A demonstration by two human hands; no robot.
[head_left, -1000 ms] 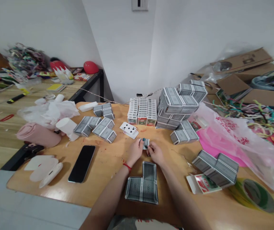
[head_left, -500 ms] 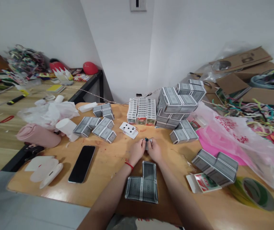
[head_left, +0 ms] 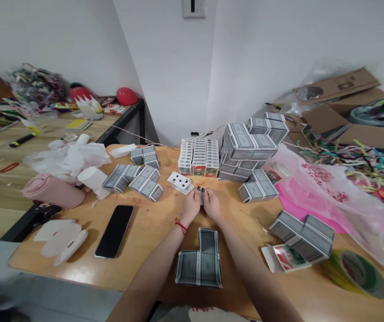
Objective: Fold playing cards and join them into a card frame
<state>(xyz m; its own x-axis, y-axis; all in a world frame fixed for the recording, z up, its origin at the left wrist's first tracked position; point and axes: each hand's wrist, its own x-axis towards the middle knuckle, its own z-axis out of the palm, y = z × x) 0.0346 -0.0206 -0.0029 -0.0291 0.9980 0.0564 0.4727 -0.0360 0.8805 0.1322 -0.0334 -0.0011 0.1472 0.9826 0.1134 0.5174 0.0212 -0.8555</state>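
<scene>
My left hand (head_left: pixel 191 206) and my right hand (head_left: pixel 212 205) meet over the middle of the table, both closed on a small grey-patterned playing card (head_left: pixel 202 197). The fingers hide most of it, so I cannot tell whether it is one card or several. Just beyond my left hand lie loose playing cards (head_left: pixel 180 181), a spade card face up on top. Between my forearms rests an L-shaped block of folded cards (head_left: pixel 199 264). Behind my hands stand stacked card boxes (head_left: pixel 198 156) in three columns.
More card blocks sit at left (head_left: pixel 147 183) and right (head_left: pixel 258 188), with a tall card stack (head_left: pixel 242 147) behind. A phone (head_left: pixel 114 231) lies at left. At right are an opened card box (head_left: pixel 288 257), a tape roll (head_left: pixel 360 273) and a plastic bag (head_left: pixel 329 179).
My hands have shifted slightly left and rolled, with thumbs now pointing away from me and the card held more upright between them. The things on the table stay where they were.
</scene>
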